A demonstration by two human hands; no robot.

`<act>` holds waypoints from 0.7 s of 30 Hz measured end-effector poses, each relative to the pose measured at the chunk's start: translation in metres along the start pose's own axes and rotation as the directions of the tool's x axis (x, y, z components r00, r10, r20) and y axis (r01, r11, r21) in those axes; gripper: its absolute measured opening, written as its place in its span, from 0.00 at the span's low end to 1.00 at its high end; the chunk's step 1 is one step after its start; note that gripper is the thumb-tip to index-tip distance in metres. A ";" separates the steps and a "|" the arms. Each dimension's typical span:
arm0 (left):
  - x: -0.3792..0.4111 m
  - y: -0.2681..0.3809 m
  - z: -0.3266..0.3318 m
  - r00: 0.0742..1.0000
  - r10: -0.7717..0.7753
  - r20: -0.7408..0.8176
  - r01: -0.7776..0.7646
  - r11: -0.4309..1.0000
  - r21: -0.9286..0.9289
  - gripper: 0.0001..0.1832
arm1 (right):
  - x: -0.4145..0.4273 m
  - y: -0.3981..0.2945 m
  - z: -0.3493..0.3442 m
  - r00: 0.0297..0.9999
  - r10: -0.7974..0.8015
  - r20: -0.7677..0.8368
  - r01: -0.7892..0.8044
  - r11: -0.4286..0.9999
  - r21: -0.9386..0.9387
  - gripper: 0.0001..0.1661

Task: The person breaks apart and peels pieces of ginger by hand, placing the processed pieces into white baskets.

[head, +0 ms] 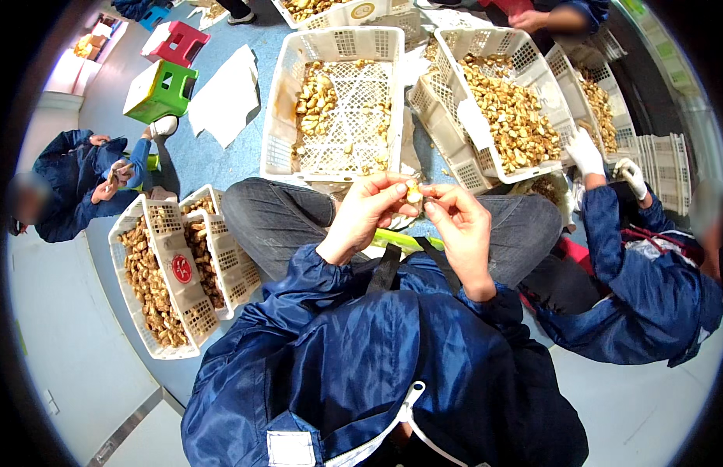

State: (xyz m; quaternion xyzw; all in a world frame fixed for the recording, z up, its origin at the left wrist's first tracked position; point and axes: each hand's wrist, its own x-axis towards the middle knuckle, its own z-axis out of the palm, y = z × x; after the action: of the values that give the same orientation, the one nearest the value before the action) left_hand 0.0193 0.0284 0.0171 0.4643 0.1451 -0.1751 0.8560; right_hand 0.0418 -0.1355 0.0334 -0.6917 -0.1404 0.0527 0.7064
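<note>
A small yellow-and-brown piece of produce (414,192), which looks like a mushroom, is pinched at the fingertips of my left hand (367,213). My right hand (462,225) meets it from the other side, its index finger against the piece and its thumb just below. Whether a small tool sits in those right fingers is too small to tell. Both hands are above my lap, over a bright green object (390,238). Directly beyond them stands a white plastic crate (332,176), with similar pieces (316,99) heaped along its left side and scattered elsewhere.
Right of it, a fuller crate (516,175) rests tilted on another crate (446,134). Two crates of browner pieces (154,292) flank my left. A gloved co-worker (636,292) sits close on my right; another person (75,175) sits left. Green (163,90) and red stools (183,44) stand farther off.
</note>
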 end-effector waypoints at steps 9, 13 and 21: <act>-0.006 0.002 0.005 0.999 0.033 0.021 -0.034 0.997 0.073 0.15 | 0.000 -0.005 -0.005 0.997 -0.076 0.028 0.081 0.964 -0.252 0.04; -0.009 0.005 0.009 0.997 0.073 -0.021 -0.067 0.979 0.191 0.14 | 0.001 -0.010 -0.006 0.983 -0.155 0.103 0.181 0.927 -0.330 0.05; -0.009 -0.008 0.008 0.982 0.187 -0.007 -0.180 0.955 0.237 0.11 | -0.004 -0.008 -0.008 0.998 0.030 0.061 -0.015 0.973 -0.231 0.07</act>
State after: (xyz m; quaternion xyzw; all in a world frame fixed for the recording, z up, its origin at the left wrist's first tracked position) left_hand 0.0088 0.0187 0.0194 0.5765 0.0921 -0.1039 0.8052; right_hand 0.0398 -0.1446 0.0404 -0.7685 -0.1603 0.0660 0.6160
